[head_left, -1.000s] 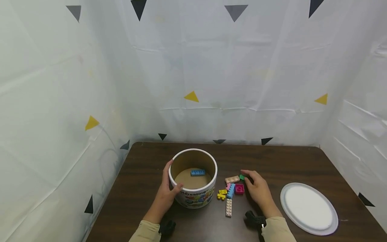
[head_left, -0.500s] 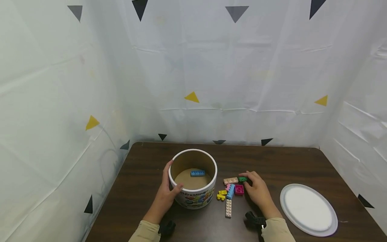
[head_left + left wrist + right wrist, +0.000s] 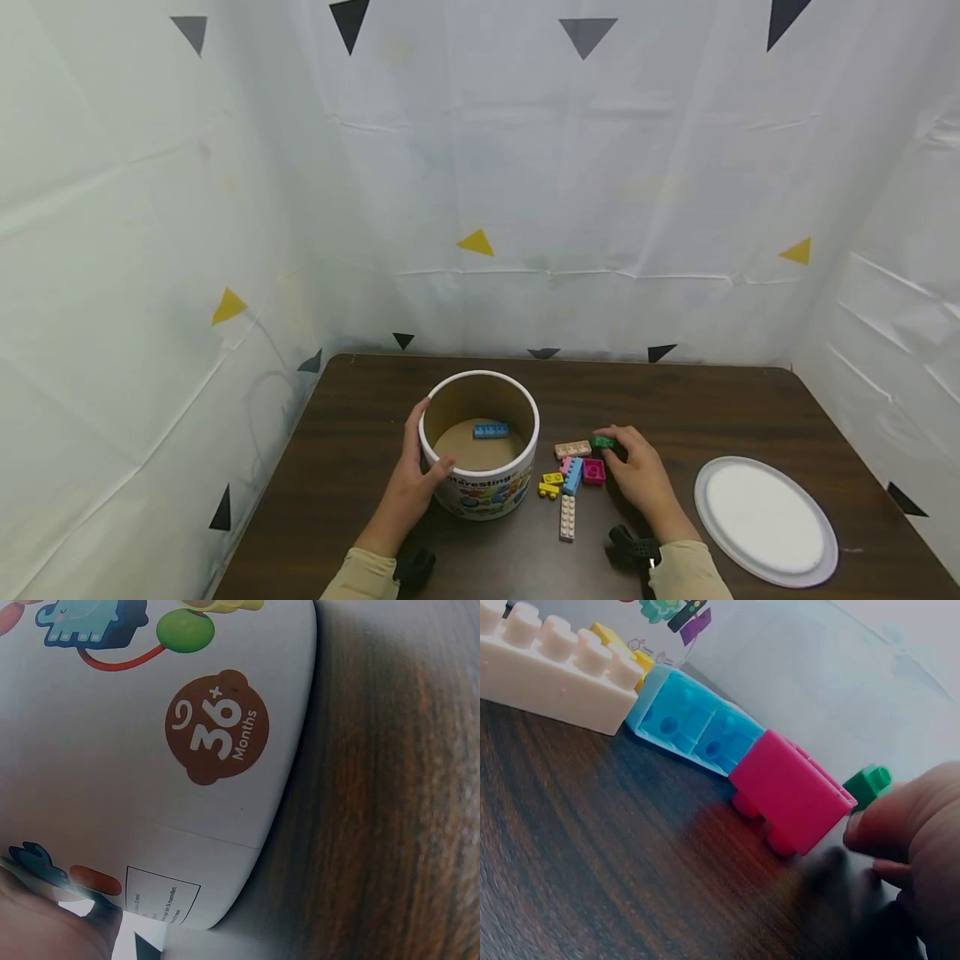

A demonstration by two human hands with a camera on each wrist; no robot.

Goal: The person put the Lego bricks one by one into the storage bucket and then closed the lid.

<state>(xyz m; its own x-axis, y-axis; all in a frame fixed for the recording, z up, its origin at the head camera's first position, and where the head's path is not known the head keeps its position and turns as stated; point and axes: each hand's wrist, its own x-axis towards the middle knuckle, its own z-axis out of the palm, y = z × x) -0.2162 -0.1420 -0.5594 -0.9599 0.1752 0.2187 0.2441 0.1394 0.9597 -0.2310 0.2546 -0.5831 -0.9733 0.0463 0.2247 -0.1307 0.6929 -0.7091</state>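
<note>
My left hand [image 3: 411,486] grips the white toy bucket [image 3: 486,502] by its left side, the thumb bent over the rim. In the left wrist view the printed bucket wall [image 3: 112,765] stands on the table. One blue toy brick [image 3: 491,431] lies on the bucket's floor. To the right of the bucket, my right hand [image 3: 643,475] pinches a green toy brick [image 3: 602,442] between thumb and fingers at the back of a small pile. The magenta brick [image 3: 791,795] lies right beside that thumb, with a light blue brick [image 3: 694,720] touching it.
In the pile are also a tan brick [image 3: 573,449], yellow bricks [image 3: 551,484], a small pink brick [image 3: 566,464] and a long pale brick [image 3: 567,518]. A round white lid [image 3: 767,521] lies on the right. White cloth walls [image 3: 555,308] enclose the brown table [image 3: 360,417].
The right fingers have shifted slightly left and closed in on the green brick, which has turned and shows more. The tan brick has slid a little left. The left hand and bucket stay put.
</note>
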